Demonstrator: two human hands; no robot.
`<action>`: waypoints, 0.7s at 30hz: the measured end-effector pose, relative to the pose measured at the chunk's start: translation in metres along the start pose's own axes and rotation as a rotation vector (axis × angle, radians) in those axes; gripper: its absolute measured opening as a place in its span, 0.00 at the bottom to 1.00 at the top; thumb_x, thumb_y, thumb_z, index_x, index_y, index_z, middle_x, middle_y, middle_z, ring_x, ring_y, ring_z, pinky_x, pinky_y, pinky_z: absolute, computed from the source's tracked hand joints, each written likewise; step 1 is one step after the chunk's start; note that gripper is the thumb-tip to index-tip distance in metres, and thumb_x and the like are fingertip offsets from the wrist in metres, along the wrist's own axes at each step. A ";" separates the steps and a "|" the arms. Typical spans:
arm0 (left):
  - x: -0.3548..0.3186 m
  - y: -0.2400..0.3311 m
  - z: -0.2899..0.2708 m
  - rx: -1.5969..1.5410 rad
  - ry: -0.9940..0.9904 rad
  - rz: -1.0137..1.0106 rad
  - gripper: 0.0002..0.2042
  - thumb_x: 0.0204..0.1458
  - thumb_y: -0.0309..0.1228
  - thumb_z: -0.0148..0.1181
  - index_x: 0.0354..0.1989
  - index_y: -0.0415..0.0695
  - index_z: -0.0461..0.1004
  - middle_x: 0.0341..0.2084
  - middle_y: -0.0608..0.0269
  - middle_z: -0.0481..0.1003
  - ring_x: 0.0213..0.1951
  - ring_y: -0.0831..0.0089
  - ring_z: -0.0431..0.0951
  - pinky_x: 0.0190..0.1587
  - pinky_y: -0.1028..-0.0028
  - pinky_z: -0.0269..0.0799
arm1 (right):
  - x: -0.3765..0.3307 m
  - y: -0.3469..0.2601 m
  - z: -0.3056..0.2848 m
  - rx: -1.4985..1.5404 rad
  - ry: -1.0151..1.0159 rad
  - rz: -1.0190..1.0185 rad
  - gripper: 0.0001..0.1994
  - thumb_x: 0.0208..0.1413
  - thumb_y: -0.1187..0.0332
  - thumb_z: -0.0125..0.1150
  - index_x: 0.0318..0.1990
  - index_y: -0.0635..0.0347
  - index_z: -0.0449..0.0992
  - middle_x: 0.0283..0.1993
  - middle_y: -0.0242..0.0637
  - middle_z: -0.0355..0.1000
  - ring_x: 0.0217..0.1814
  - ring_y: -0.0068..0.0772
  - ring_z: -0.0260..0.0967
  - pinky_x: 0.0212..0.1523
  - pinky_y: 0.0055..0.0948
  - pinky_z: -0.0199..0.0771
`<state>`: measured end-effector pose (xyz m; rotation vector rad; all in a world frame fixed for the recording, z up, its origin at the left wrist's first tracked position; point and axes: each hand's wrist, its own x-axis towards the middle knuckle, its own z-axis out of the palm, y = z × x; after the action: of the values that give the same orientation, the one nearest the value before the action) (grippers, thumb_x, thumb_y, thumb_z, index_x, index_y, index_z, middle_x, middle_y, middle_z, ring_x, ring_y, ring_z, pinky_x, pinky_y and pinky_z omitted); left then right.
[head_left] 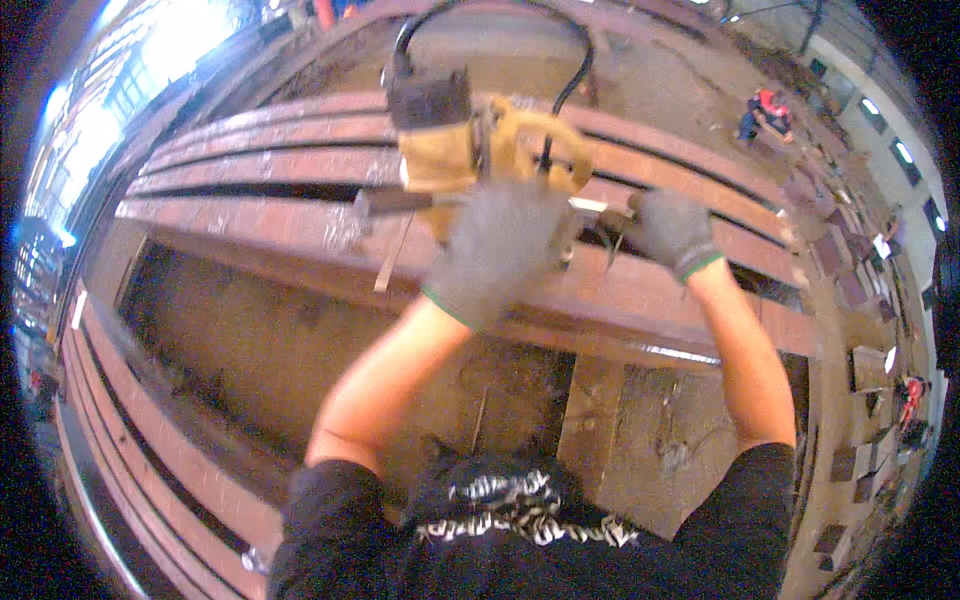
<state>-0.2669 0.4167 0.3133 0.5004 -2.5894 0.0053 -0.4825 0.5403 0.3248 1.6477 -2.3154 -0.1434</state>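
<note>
A yellow power tool (pixel 437 158) with a dark top housing and a looped yellow handle (pixel 545 150) stands on reddish-brown steel beams (pixel 290 225); it resembles a magnetic drill. My left hand (pixel 500 250), in a grey glove with a green cuff, is in front of the tool, curled and blurred by motion. What its fingers close on is hidden. To its right my right hand (pixel 675 232), gloved alike, is closed by a short dark piece (pixel 610 235) too smeared to name. A metal bar-shaped part (pixel 400 202) sticks out left of the tool.
A black cable (pixel 590 60) arcs up from the tool. More beams (pixel 130 440) lie at the lower left. Below the worked beams is a dark gap (pixel 280 330) over the floor. A person in orange (pixel 770 108) crouches at the far right, near scattered flat plates (pixel 850 265).
</note>
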 end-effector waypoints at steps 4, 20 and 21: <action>-0.026 -0.081 -0.074 0.452 0.051 0.127 0.13 0.49 0.44 0.69 0.26 0.46 0.84 0.24 0.51 0.81 0.29 0.56 0.85 0.30 0.55 0.79 | 0.000 -0.014 -0.017 -0.001 -0.040 -0.005 0.33 0.61 0.34 0.52 0.31 0.57 0.85 0.33 0.52 0.80 0.36 0.56 0.81 0.38 0.53 0.80; -0.045 -0.082 -0.081 -0.167 0.202 -0.287 0.15 0.58 0.43 0.63 0.43 0.44 0.77 0.35 0.54 0.80 0.39 0.59 0.81 0.42 0.64 0.78 | -0.007 -0.006 0.014 0.026 0.112 0.022 0.31 0.63 0.36 0.55 0.32 0.60 0.79 0.27 0.53 0.76 0.32 0.59 0.77 0.32 0.51 0.73; -0.050 -0.071 -0.097 -0.454 0.318 -0.365 0.15 0.61 0.38 0.62 0.51 0.42 0.74 0.42 0.56 0.78 0.45 0.65 0.78 0.48 0.67 0.76 | -0.013 -0.004 0.042 0.101 0.106 0.093 0.31 0.63 0.35 0.55 0.33 0.59 0.80 0.27 0.52 0.76 0.30 0.58 0.77 0.31 0.51 0.73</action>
<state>-0.1561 0.3773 0.3684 0.7211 -2.0689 -0.5649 -0.4870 0.5469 0.2818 1.5498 -2.3482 0.0801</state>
